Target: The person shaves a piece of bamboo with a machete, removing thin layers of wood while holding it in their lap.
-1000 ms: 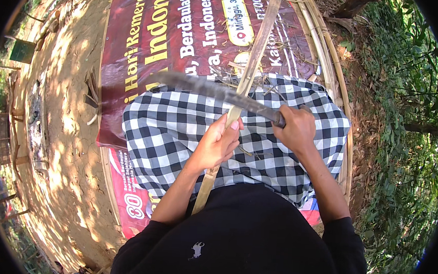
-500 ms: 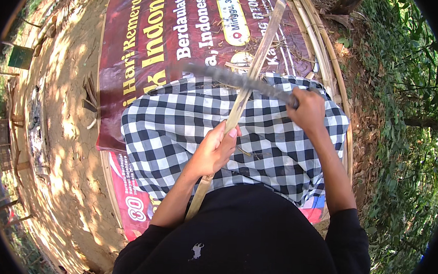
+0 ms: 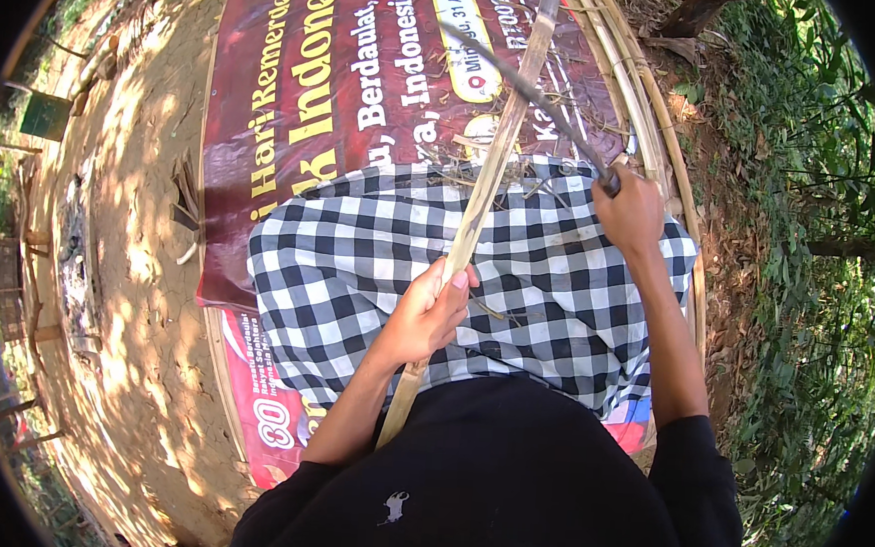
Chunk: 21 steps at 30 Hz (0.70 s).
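A long, pale bamboo strip (image 3: 483,191) slants from my waist up past the far edge of the view. My left hand (image 3: 425,313) is closed round its lower part, thumb lying along the top. In my right hand (image 3: 630,211) is the dark handle of a machete (image 3: 556,112), whose narrow dark blade crosses over the strip and points to the far left. Whether blade and strip touch, I cannot tell. Beneath both hands, a black-and-white checked cloth (image 3: 359,254) covers my lap, with thin shavings on it.
A dark red printed banner (image 3: 239,161) spreads under and ahead of me, scattered with shavings. Bamboo poles (image 3: 656,137) edge it on the right, beside leafy plants (image 3: 817,126). Dry bare ground (image 3: 147,356) lies on the left, with a few wood pieces (image 3: 187,198) near the banner.
The machete has swung farther away along the strip, its tip rising toward the far side. My right hand has shifted slightly right; my left keeps its hold on the strip.
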Available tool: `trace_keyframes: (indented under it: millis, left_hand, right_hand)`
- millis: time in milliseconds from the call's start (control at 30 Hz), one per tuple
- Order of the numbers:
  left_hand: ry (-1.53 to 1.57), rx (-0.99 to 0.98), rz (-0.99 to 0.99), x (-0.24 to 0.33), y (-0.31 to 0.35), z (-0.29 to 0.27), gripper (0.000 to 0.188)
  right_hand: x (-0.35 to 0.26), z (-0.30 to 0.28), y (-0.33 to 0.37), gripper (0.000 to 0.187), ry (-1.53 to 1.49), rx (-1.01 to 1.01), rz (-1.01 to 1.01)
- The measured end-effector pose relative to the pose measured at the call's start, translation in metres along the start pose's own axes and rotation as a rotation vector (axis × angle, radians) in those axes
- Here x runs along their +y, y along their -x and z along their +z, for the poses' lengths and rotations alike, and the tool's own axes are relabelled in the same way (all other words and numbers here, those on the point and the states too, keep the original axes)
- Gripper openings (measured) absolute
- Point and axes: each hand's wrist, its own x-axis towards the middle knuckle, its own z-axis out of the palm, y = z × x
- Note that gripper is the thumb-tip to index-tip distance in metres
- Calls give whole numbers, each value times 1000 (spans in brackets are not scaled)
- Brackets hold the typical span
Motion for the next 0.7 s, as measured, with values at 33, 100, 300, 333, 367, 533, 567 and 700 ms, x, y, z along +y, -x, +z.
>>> trace_keyframes:
  millis: [33, 100, 300, 333, 367, 533, 567, 700]
  left_hand:
    - [24, -6, 1, -1, -2, -2, 24]
    - [34, -16, -6, 0, -8, -4, 25]
    - [71, -50, 15, 6, -10, -2, 23]
    - [83, -46, 15, 8, -10, -2, 23]
    - [97, -45, 19, 8, -11, -2, 23]
    - [61, -30, 27, 6, -10, -1, 24]
    - [63, -32, 28, 6, -8, 0, 24]
    - [95, 18, 17, 6, -18, -5, 25]
  right_hand:
    - [-8, 1, 10, 19, -62, -46, -93]
    - [-29, 5, 39, 18, -66, -127, -312]
    - [-38, 3, 59, 19, -134, -107, -406]
    - [-42, 1, 62, 19, -134, -118, -392]
    - [-45, 0, 63, 18, -130, -126, -380]
    - [-36, 3, 58, 20, -122, -107, -431]
    - [-28, 4, 51, 18, -136, -86, -453]
    - [-23, 18, 42, 18, -77, -16, -424]
